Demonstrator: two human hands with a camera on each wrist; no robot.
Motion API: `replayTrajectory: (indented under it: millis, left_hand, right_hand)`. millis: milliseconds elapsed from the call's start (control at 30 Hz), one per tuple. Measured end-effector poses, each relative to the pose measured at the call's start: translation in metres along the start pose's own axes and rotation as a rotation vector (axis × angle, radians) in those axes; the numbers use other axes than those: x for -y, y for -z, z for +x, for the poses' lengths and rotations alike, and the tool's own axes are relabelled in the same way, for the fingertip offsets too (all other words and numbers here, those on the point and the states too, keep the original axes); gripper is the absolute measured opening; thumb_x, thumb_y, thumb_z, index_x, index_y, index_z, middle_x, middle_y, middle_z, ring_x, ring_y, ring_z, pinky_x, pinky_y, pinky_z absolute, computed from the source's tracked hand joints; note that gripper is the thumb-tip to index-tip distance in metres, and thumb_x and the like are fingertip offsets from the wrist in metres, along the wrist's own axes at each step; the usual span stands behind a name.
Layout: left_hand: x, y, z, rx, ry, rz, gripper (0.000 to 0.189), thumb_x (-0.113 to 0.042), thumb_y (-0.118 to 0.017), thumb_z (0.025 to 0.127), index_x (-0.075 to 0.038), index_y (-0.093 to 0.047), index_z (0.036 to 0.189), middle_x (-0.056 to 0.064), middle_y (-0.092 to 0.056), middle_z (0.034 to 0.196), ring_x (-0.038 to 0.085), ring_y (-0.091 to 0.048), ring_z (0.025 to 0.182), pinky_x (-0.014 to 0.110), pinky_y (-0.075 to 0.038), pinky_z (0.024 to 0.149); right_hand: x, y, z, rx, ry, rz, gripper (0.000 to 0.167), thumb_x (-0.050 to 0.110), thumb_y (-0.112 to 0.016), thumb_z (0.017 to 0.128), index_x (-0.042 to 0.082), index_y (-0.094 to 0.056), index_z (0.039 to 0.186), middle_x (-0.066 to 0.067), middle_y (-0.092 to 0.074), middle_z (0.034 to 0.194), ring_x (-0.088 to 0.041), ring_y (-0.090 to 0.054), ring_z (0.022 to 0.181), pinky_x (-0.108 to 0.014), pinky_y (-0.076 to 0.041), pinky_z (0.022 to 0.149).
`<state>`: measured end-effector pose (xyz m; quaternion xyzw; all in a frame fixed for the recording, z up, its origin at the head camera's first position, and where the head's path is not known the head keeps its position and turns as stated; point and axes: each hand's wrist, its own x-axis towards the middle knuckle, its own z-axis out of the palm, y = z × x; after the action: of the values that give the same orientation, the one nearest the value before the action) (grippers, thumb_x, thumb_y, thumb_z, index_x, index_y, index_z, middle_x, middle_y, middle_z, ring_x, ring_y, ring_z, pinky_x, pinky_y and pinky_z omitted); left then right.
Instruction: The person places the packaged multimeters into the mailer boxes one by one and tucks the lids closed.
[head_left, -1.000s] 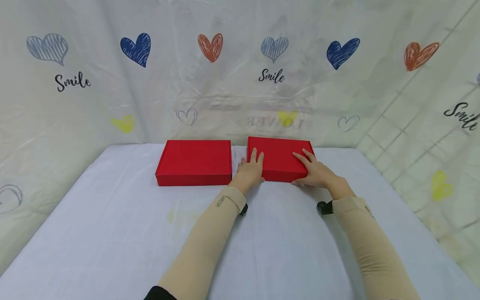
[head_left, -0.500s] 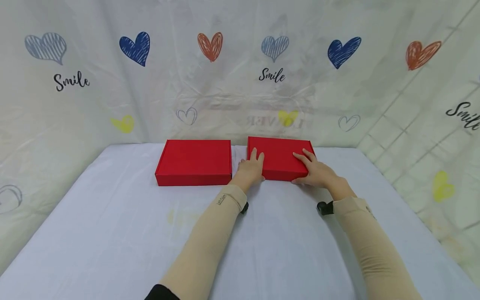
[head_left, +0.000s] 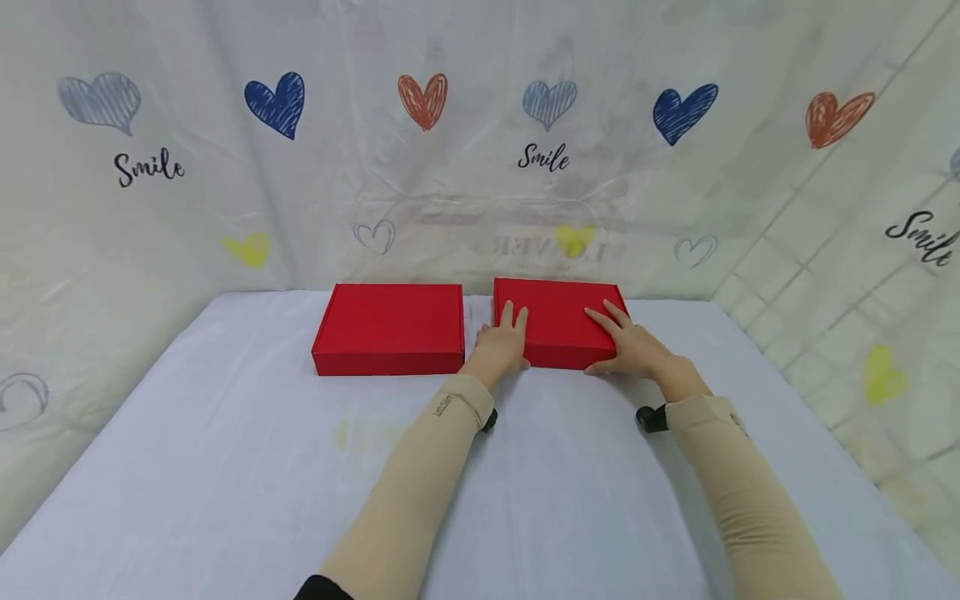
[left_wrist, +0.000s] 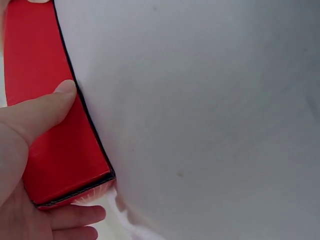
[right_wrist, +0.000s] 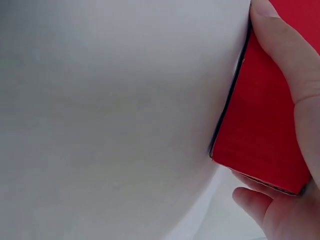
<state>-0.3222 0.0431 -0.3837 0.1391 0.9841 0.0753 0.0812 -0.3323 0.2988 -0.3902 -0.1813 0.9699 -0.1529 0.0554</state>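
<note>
Two flat red cardboard boxes lie at the far side of the table. My left hand (head_left: 498, 350) holds the right-hand red box (head_left: 558, 321) at its near left corner. In the left wrist view the thumb (left_wrist: 62, 97) presses the box's front face, with other fingers around the end. At the near right corner my right hand (head_left: 633, 346) grips the same box, two fingers spread on its lid. The right wrist view has that thumb (right_wrist: 285, 47) along the front face and fingers beyond the box's end. The box's lid is closed, so its inside is hidden.
The left-hand red box (head_left: 390, 325) lies shut beside my left hand, a narrow gap from the other box. A white cloth covers the table (head_left: 225, 467). Behind it hangs a pale curtain (head_left: 465, 183) printed with hearts and "Smile".
The head view has tipped up slightly, so everything far off sits a little lower. Both hands and both boxes keep their places.
</note>
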Motion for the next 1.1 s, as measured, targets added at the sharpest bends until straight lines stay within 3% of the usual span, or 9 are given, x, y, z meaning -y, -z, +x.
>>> replayTrajectory:
  millis: [267,533,833,967,1100]
  left_hand:
    - [0.007,0.000,-0.009,-0.011,-0.022,0.094,0.102,-0.037,-0.077,0.092,-0.013,-0.010,0.166,0.015,-0.008,0.170,0.045,-0.045,0.139,0.048,-0.039,0.114]
    - [0.011,0.000,-0.009,-0.037,-0.053,0.098,0.103,-0.040,-0.076,0.092,-0.012,-0.010,0.166,0.015,-0.004,0.171,0.047,-0.019,0.151,0.055,-0.032,0.117]
    - [0.014,-0.003,-0.010,-0.035,-0.065,0.156,0.102,-0.043,-0.075,0.092,-0.013,-0.012,0.166,0.014,-0.008,0.171,0.043,-0.010,0.154,0.059,-0.024,0.120]
    - [0.015,-0.002,-0.010,-0.047,-0.104,0.188,0.102,-0.044,-0.075,0.091,-0.013,-0.013,0.166,0.013,-0.008,0.171,0.042,-0.010,0.154,0.059,-0.024,0.120]
    - [0.018,0.002,-0.009,-0.059,-0.144,0.236,0.102,-0.047,-0.073,0.093,-0.014,-0.011,0.166,0.012,-0.005,0.172,0.042,-0.006,0.155,0.060,-0.019,0.121]
  right_hand:
    - [0.002,-0.005,0.006,0.010,0.037,0.026,0.110,0.039,-0.086,0.082,0.011,-0.018,0.164,-0.024,0.001,0.169,-0.062,-0.031,0.137,-0.068,-0.040,0.105]
    - [0.001,-0.003,0.006,0.015,-0.001,0.030,0.112,0.045,-0.085,0.082,0.016,-0.016,0.165,-0.020,0.003,0.170,-0.059,-0.021,0.143,-0.069,-0.040,0.105]
    - [0.007,-0.001,-0.003,0.036,0.045,0.070,0.104,0.037,-0.082,0.086,0.012,-0.018,0.164,-0.024,0.001,0.168,-0.059,-0.017,0.145,-0.069,-0.036,0.108]
    - [0.008,0.003,-0.008,0.038,0.049,0.074,0.100,0.036,-0.080,0.089,0.011,-0.019,0.164,-0.025,0.000,0.168,-0.061,-0.009,0.145,-0.073,-0.033,0.107]
    - [0.011,0.006,-0.011,0.017,0.042,0.004,0.098,0.040,-0.078,0.090,0.012,-0.020,0.164,-0.025,-0.002,0.168,-0.065,-0.001,0.144,-0.077,-0.023,0.109]
